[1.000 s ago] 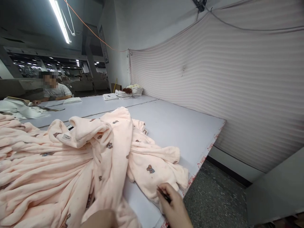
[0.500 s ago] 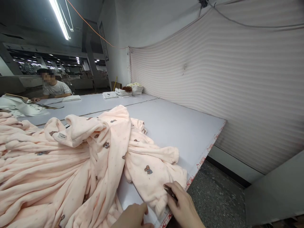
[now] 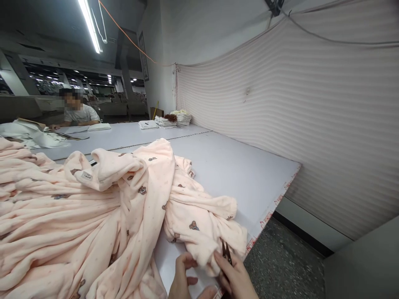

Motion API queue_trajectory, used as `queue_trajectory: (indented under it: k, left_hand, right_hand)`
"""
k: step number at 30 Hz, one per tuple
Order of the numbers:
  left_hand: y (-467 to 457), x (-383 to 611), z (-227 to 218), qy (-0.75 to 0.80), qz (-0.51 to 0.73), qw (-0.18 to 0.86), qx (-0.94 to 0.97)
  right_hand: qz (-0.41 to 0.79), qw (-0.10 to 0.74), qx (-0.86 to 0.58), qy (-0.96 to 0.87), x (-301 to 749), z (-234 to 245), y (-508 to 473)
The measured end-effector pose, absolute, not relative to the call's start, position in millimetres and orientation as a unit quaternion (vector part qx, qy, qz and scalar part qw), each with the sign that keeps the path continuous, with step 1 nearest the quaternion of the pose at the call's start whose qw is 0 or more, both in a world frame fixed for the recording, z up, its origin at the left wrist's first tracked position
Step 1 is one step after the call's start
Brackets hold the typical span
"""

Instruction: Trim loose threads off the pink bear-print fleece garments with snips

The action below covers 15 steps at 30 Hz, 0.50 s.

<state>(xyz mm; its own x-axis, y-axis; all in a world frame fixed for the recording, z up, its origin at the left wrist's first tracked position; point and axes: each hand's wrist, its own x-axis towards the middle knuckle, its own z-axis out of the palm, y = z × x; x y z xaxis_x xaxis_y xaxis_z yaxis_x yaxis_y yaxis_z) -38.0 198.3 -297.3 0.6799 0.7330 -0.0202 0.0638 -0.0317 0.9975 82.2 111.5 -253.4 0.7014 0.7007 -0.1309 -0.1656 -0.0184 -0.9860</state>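
Note:
Pale pink fleece cloth printed with small bears (image 3: 140, 199) lies in folds over the left and middle of the table. One narrow part of it, like a sleeve (image 3: 190, 222), reaches toward the table's near right edge. My right hand (image 3: 237, 276) grips dark thread snips (image 3: 226, 251), blades pointing up and away, and its fingers press at the gathered end of the sleeve. My left hand (image 3: 181, 276) is just left of that end, fingers bent and apart, the index fingertip close to the cloth. Whether it touches is unclear. A white label (image 3: 86, 175) shows on the cloth.
The pale table (image 3: 246, 166) ends at a right edge with red-printed tape. Stacks of folded white cloth (image 3: 165, 121) stand at its far end. A person (image 3: 81, 114) sits across at the left, beside a white cloth heap (image 3: 37, 135). Striped fabric (image 3: 280, 91) hangs along the right.
My left hand has risen toward the sleeve end, its fingers spreading. The right hand has turned so the snips' blades point upward. The sleeve end is more bunched. The view has shifted slightly.

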Motion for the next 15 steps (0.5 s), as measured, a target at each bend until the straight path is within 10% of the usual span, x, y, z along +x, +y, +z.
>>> queue_trajectory:
  k: [9, 15]
  left_hand:
    - [224.1, -45.4, -248.4, 0.193, 0.444, 0.336, 0.808]
    - [233.9, -44.6, -236.4, 0.209, 0.234, 0.643, 0.699]
  right_hand:
    - [-0.080, 0.545, -0.741, -0.384, 71.8, -259.7, 103.9]
    - [-0.103, 0.494, -0.776, -0.379, 69.7, -249.4, 113.6]
